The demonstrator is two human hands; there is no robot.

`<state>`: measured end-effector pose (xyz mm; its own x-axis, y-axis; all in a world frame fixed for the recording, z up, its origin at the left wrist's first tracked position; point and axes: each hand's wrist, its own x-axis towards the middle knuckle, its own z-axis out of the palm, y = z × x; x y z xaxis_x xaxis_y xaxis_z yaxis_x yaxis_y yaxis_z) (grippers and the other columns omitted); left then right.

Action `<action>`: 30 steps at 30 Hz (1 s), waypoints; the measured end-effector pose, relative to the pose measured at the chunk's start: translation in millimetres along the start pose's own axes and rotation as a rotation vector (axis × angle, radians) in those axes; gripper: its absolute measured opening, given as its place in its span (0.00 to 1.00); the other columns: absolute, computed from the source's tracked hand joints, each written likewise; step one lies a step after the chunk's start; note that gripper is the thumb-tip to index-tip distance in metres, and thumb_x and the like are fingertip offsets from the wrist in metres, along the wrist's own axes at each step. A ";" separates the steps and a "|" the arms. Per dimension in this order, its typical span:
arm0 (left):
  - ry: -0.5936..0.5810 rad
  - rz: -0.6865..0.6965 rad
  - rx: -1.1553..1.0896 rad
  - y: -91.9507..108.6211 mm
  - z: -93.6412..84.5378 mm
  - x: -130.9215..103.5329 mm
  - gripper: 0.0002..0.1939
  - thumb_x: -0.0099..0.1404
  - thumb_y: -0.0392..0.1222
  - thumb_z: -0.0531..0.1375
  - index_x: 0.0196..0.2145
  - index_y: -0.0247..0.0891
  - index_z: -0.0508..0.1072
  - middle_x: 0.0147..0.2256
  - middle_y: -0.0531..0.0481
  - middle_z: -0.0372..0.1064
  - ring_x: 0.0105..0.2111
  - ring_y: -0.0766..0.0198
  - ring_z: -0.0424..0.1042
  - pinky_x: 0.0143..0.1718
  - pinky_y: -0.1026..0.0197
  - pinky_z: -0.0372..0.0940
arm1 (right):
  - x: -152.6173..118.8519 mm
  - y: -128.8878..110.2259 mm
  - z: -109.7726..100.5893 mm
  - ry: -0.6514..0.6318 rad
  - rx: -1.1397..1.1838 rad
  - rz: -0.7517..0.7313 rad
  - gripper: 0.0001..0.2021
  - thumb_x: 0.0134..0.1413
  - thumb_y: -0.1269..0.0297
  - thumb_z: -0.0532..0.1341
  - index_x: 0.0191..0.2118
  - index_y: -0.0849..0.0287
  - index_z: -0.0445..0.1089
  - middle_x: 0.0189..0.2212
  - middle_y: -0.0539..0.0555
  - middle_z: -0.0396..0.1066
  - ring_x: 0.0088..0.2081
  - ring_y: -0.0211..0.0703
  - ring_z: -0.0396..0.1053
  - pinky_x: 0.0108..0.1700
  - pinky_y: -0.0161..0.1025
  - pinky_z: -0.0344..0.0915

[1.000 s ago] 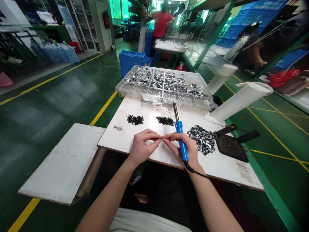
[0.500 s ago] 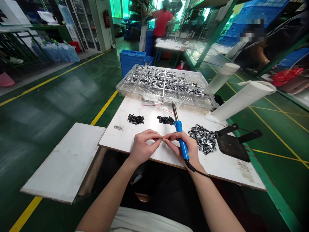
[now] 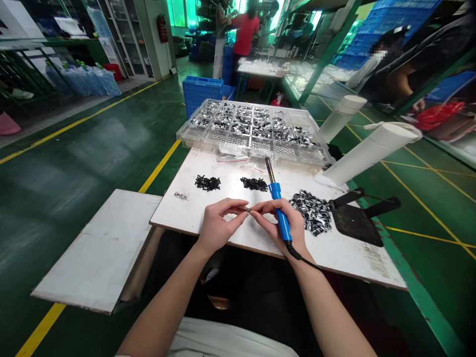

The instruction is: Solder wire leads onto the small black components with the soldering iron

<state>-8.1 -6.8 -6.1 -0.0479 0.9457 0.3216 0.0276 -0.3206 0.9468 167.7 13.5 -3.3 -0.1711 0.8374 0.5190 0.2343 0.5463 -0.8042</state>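
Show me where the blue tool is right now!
In the head view, right of centre, the tool is in the right hand's grip, beside the silvery pile.

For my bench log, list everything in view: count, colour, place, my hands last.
Table: one, white, centre
Divided tray: one, clear, table's far end
Plastic bags: uncounted, clear, near tray
Small piles: two, black, centre
Mixed pile: one, black and silvery, table's right
Tiny bits: uncounted, silvery, table's left
Soldering iron: one, blue-handled, centre
Small piece: one, colour unclear, centre
Stand: one, black, table's right edge
Cylinders: two, white, right of tray
Panel: one, white, left of table
Crates: several, blue, background
Cabinet: one, grey, upper left
Fire extinguisher: one, red, by cabinet
Bagged bottles: several, bluish, left floor
People: at least three, one red-shirted, background
Left hand: one, bare, pinching small piece
Right hand: one, bare, holding soldering iron
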 end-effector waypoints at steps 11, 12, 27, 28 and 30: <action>-0.008 0.051 0.067 2.4 -1.8 0.2 0.05 0.62 0.36 0.68 0.38 0.37 0.81 0.37 0.46 0.81 0.35 0.59 0.81 0.41 0.58 0.77 | 1.6 -1.7 0.0 -0.008 0.007 0.035 0.12 0.57 0.61 0.69 0.32 0.54 0.64 0.30 0.51 0.78 0.34 0.44 0.79 0.41 0.41 0.76; -0.012 0.049 0.069 2.7 -1.8 0.3 0.05 0.62 0.35 0.67 0.38 0.37 0.81 0.37 0.46 0.81 0.36 0.59 0.80 0.41 0.58 0.77 | 1.5 -1.5 0.0 -0.008 0.006 0.028 0.12 0.57 0.61 0.69 0.32 0.54 0.64 0.31 0.51 0.79 0.34 0.44 0.79 0.41 0.41 0.76; -0.060 -0.107 -0.170 0.2 -7.6 6.2 0.07 0.57 0.37 0.70 0.35 0.36 0.78 0.34 0.46 0.78 0.36 0.61 0.78 0.42 0.59 0.75 | -0.1 -6.3 0.6 -0.026 0.018 -0.065 0.10 0.57 0.68 0.69 0.34 0.52 0.66 0.38 0.52 0.81 0.39 0.45 0.80 0.44 0.43 0.76; -0.064 -0.121 -0.195 -0.1 -8.2 6.4 0.08 0.57 0.37 0.70 0.35 0.36 0.78 0.34 0.46 0.78 0.36 0.61 0.78 0.42 0.59 0.75 | -0.5 -6.3 0.4 -0.034 0.023 -0.064 0.10 0.57 0.68 0.69 0.35 0.52 0.66 0.38 0.52 0.81 0.39 0.45 0.80 0.45 0.43 0.76; -0.070 -0.142 -0.234 -0.5 -9.0 6.6 0.08 0.56 0.37 0.71 0.34 0.36 0.78 0.34 0.46 0.78 0.37 0.61 0.78 0.43 0.59 0.75 | -1.3 -6.4 -0.1 -0.036 0.029 -0.066 0.10 0.57 0.69 0.69 0.35 0.52 0.66 0.38 0.52 0.81 0.40 0.45 0.80 0.45 0.43 0.75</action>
<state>-17.5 -0.9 -4.4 0.0341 0.9809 0.1915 -0.2067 -0.1805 0.9616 166.5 8.9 1.2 -0.2199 0.7982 0.5608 0.1932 0.5991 -0.7770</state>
